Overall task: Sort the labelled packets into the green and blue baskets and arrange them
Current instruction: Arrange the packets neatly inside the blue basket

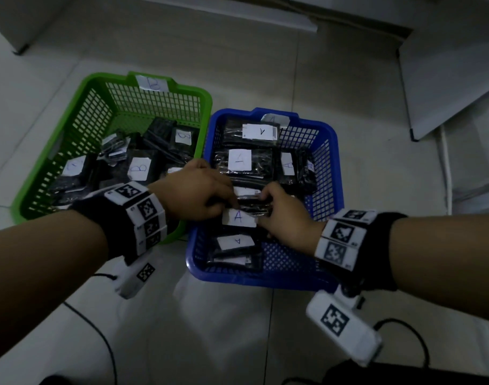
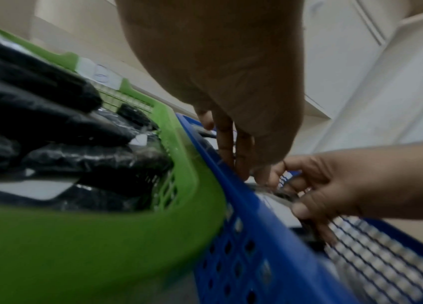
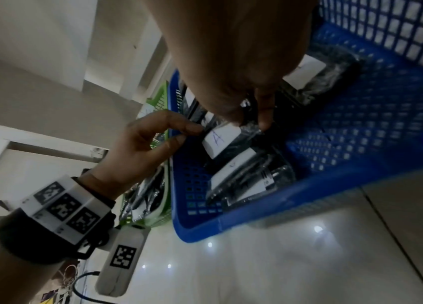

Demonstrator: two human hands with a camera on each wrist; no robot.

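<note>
Both hands hold one black packet with a white "A" label (image 1: 239,217) (image 3: 221,139) just above the middle of the blue basket (image 1: 335,151) (image 3: 257,216). My left hand (image 1: 232,202) (image 3: 187,133) pinches its left edge between thumb and forefinger. My right hand (image 1: 265,201) (image 3: 252,121) pinches its far right edge. Several other "A" packets (image 1: 239,159) lie in the blue basket. The green basket (image 1: 79,107) (image 2: 101,246) stands touching it on the left and holds several black "B" packets (image 1: 139,168).
Both baskets stand on a pale tiled floor (image 1: 210,329). Black cables (image 1: 107,343) trail from the wrist cameras across the near floor. White furniture (image 1: 446,79) stands at the back right. A paper tag (image 1: 151,83) marks the green basket's far rim.
</note>
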